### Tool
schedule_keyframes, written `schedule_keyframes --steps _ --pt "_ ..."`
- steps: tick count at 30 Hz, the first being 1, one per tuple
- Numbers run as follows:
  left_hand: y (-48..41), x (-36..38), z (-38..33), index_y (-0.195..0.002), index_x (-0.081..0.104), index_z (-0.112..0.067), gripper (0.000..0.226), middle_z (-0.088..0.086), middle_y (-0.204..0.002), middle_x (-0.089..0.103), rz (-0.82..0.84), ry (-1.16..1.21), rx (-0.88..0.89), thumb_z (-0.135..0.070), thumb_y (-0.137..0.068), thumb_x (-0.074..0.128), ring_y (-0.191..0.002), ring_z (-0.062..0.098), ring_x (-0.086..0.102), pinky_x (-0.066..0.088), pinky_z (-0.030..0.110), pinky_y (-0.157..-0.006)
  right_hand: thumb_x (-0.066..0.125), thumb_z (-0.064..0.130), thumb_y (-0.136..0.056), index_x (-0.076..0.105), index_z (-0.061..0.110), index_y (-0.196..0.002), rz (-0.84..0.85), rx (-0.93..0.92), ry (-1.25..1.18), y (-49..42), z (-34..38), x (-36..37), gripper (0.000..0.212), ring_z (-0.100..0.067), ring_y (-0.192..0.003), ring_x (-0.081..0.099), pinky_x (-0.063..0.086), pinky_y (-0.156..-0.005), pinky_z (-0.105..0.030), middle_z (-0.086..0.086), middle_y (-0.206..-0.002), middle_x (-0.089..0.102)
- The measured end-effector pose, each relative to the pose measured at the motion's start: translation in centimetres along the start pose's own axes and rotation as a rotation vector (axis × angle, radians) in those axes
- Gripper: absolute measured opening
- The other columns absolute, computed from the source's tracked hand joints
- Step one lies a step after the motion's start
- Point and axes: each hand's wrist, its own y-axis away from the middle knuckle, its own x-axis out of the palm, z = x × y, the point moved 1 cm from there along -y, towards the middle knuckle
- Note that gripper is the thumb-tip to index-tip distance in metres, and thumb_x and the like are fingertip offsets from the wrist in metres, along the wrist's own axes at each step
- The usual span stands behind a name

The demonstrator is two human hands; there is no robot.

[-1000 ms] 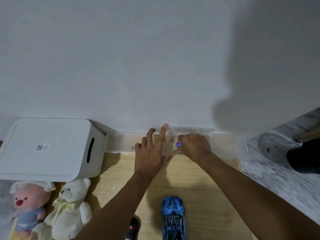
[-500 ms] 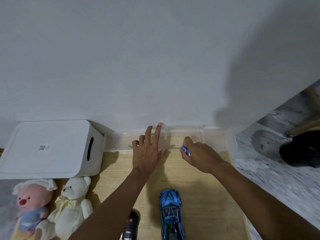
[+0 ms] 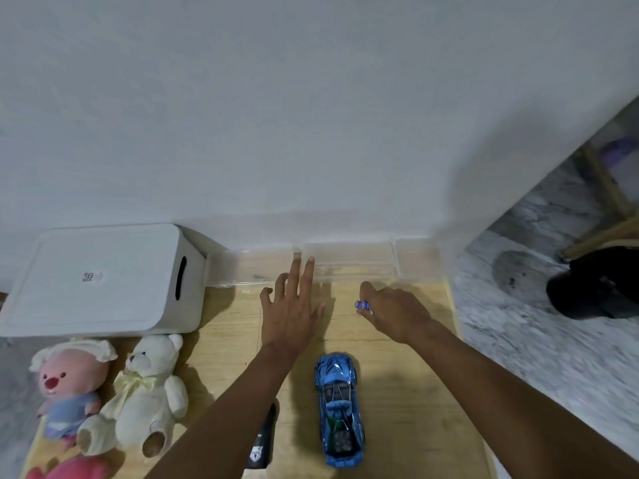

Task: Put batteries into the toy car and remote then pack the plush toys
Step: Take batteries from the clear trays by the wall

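A blue toy car [image 3: 339, 409] lies on the wooden table, nose pointing away from me. A black remote [image 3: 261, 444] lies left of it, partly under my left forearm. My left hand [image 3: 294, 305] is spread flat, fingertips touching a clear plastic box [image 3: 349, 259] by the wall. My right hand [image 3: 394, 312] is closed on a small blue battery [image 3: 363, 304], just in front of the clear box. A pink plush [image 3: 69, 385] and a white teddy bear [image 3: 148, 392] sit at the left, with another pink plush [image 3: 69, 470] at the bottom edge.
A white lidded storage bin [image 3: 100, 281] stands at the back left against the wall. The wooden table [image 3: 408, 392] ends at the right, above a grey marbled floor [image 3: 539, 340]. A dark object [image 3: 594, 281] and wooden legs [image 3: 601, 233] are at the far right.
My right hand drew back out of the clear box toward me and to the right, carrying the blue battery. My left hand stayed at the box, fingers spread.
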Motion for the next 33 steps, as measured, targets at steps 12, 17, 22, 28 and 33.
schedule_keyframes --steps 12,17,22,28,33 --pt "-0.1 0.3 0.1 -0.166 0.004 -0.023 0.08 0.004 -0.173 0.008 0.055 0.0 0.011 -0.057 -0.103 0.04 -0.148 0.031 0.035 0.039 0.057 -0.108 0.049 0.037 -0.103 0.045 0.019 -0.125 -0.16 0.008 0.003 -2.2 1.0 3.2 0.029 -0.034 -0.08 0.066 0.04 -0.058 -0.032 -0.007 -0.102 0.072" --pt "-0.9 0.0 0.4 -0.164 0.016 -0.027 0.067 0.004 -0.171 0.02 0.122 -0.026 0.032 -0.052 -0.105 0.037 -0.149 0.032 0.035 0.036 0.059 -0.11 0.049 0.037 -0.103 0.047 0.018 -0.11 -0.239 -0.013 -0.086 -1.5 0.5 3.3 0.02 -0.032 -0.072 0.061 0.041 -0.056 -0.033 -0.002 -0.098 0.068" --pt "-1.5 -0.6 0.4 -0.164 0.01 -0.029 0.062 0.004 -0.172 0.013 0.172 -0.068 0.045 -0.046 -0.109 0.032 -0.152 0.03 0.027 0.029 0.058 -0.115 0.051 0.026 -0.1 0.049 0.018 -0.111 -0.27 0.051 -0.143 -1.0 -0.2 3.3 0.014 -0.023 -0.076 0.053 0.042 -0.06 -0.034 0.0 -0.102 0.058" --pt "-1.7 -0.9 0.2 -0.162 0.023 -0.028 0.059 0.004 -0.168 0.026 0.16 -0.063 0.025 -0.043 -0.107 0.039 -0.147 0.03 0.034 0.032 0.059 -0.112 0.055 0.015 -0.099 0.057 0.022 -0.13 -0.211 -0.006 -0.104 -1.3 -0.2 4.2 0.032 -0.025 -0.082 0.06 0.039 -0.057 -0.032 0.0 -0.116 0.051" --pt "-1.7 -1.0 0.0 -0.162 0.023 -0.028 0.061 0.004 -0.169 0.024 0.175 -0.069 0.019 -0.044 -0.106 0.04 -0.148 0.031 0.033 0.031 0.059 -0.112 0.053 0.025 -0.102 0.053 0.025 -0.139 -0.206 -0.016 -0.185 -1.3 0.1 4.3 0.037 -0.023 -0.102 0.061 0.051 -0.068 -0.034 0.001 -0.13 0.046"
